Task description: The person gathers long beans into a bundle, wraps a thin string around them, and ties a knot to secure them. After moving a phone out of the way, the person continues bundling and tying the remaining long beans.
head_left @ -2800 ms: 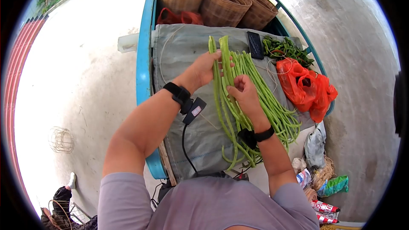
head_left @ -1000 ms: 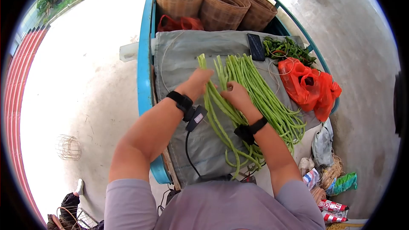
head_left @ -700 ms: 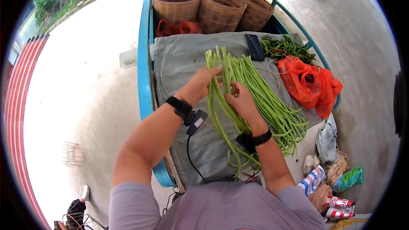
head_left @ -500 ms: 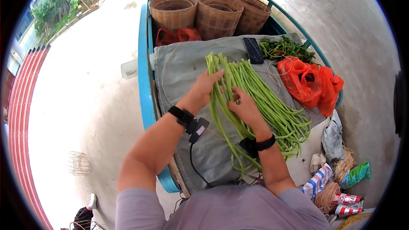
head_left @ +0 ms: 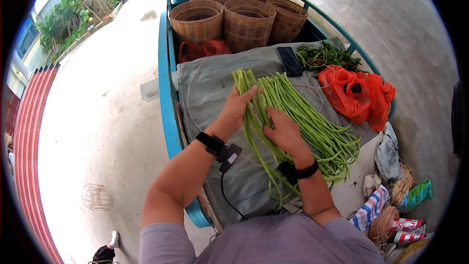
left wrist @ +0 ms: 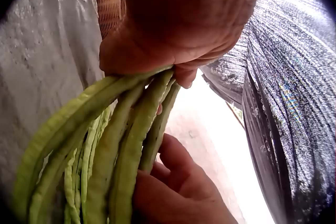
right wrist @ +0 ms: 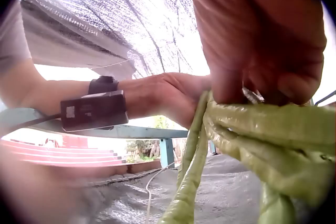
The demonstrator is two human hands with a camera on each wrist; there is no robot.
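Long green beans [head_left: 312, 112], yardlong kind, lie fanned out on a grey cloth [head_left: 205, 83]. My left hand [head_left: 236, 107] grips a small bunch of long beans [head_left: 250, 117] just below their upper ends, thumb across the front. Close by on the right, my right hand [head_left: 286, 131] pinches beans of the same bunch lower down. In the left wrist view, beans [left wrist: 131, 145] hang from under the left hand [left wrist: 178, 29], with the right-hand fingers [left wrist: 176, 161] against them. The right wrist view has the right hand [right wrist: 262, 45] with its fingertips curled onto the beans [right wrist: 273, 129].
Woven baskets [head_left: 198, 22] stand at the back of the blue cart [head_left: 166, 93]. A phone [head_left: 289, 61], dark green peppers [head_left: 330, 56] and a red plastic bag [head_left: 356, 95] lie right of the beans. Bags and twine [head_left: 383, 222] sit at the lower right. A cable [head_left: 223, 190] trails from the left wrist.
A second ago the left hand held beans farther left, apart from the right hand's; it has since moved back beside it, and the beans sit together. The head view has tilted up.
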